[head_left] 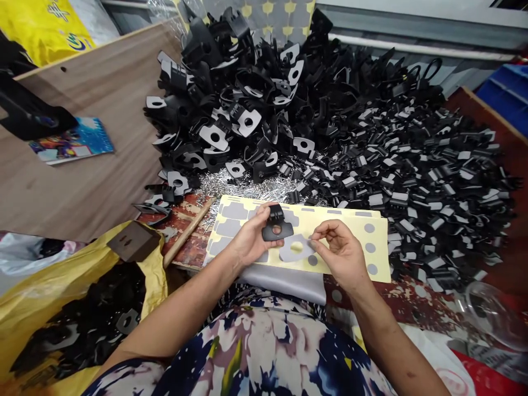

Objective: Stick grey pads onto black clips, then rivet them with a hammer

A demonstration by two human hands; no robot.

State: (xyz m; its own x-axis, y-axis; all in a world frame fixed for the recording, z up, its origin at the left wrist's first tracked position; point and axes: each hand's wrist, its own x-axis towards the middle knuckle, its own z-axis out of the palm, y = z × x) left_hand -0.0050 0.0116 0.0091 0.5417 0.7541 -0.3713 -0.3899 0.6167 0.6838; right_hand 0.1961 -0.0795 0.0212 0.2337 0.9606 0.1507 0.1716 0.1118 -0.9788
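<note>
- One yellow plastic bag (154, 275) gapes at lower left with black pieces inside, too jumbled to count; one dark brown block (134, 240) sits on its rim
- Two bare hands: the left hand (251, 239) curls its thumb and fingers around one black plastic clip piece (284, 231) with a round hole
- The right hand (342, 250) pinches the right end of one flat grey sticker (306, 250) with a hole, just beside the clip piece
- Beneath them, one yellow backing sheet (381, 258) shows three grey dots in a column near its right edge
- One wooden stick (187, 234) lies left of the sheet
- Beyond lie silver metal pins (264, 190), uncountable
- Two heaps, both past counting: large black parts with grey stickers (247, 121) and, to the right, small black-and-grey clips (412, 165)
- One blue-covered booklet (93, 137) rests on the wooden board (127, 110) at left, wording too small to read
- At upper left, one yellow printed packet (25, 33) bears a white character and a blue emblem, neither clearly legible
</note>
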